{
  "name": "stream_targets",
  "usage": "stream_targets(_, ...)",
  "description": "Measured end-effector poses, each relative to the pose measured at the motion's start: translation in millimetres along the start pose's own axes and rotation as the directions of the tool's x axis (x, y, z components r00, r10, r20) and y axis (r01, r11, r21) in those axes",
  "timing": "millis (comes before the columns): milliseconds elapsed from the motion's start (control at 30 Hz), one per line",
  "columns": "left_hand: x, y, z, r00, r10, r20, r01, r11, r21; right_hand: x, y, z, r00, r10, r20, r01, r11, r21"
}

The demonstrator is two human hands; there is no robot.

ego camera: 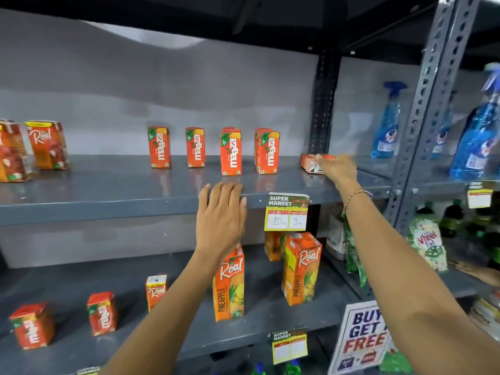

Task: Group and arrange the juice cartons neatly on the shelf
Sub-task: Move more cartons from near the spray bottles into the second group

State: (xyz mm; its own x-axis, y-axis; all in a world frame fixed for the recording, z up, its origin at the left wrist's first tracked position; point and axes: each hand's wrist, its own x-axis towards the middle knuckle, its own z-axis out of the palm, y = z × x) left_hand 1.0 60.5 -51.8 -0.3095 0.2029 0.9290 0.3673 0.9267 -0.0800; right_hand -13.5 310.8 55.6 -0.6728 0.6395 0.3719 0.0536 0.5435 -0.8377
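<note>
Grey steel shelf (108,196) carries upright Maaza cartons (231,154); I note my right hand (336,167), fingers closed on a toppled Maaza carton (311,163) lying lengthwise at the row's right end, while my left hand (220,212) rests empty, fingers flat.

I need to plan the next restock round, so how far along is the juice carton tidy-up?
Early on. Done: four Maaza stacks stand upright in a spaced row on the upper shelf. In hand: the right hand is on a fallen carton at the row's end; the left hand rests on the shelf edge. Left: the lower shelf mixes Maaza with Real cartons.
</note>
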Motion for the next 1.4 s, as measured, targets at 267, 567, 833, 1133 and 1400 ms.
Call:
stream_targets(267,-0.5,-1.3,4.4,1.0,0.006,-0.022,-0.005,0.999,0.046,16.1,0.8,12.3,1.0,0.003,-0.027,-0.005,0.997,-0.08)
stream_targets(567,-0.2,-0.8,3.2,1.0,0.002,-0.007,-0.001,0.998,0.055,21.2,1.9,21.1,1.0,0.026,-0.002,-0.026,0.995,-0.093)
stream_targets(833,0.0,-1.5,1.7,1.0,0.005,0.007,-0.005,0.999,0.051,25.3,0.3,13.2,0.993,0.086,0.084,-0.084,0.996,-0.023)
stream_targets(1133,-0.7,-4.4,-0.5,0.999,0.03,0.024,-0.031,0.999,0.035,21.7,-0.4,21.0,0.999,0.046,0.0,-0.046,0.997,-0.067)
stream_targets(1400,-0.4,-3.4,-0.4,1.0,0.026,0.016,-0.026,0.999,0.032,13.4,-3.1,24.4,0.995,0.093,-0.032,-0.095,0.994,-0.053)
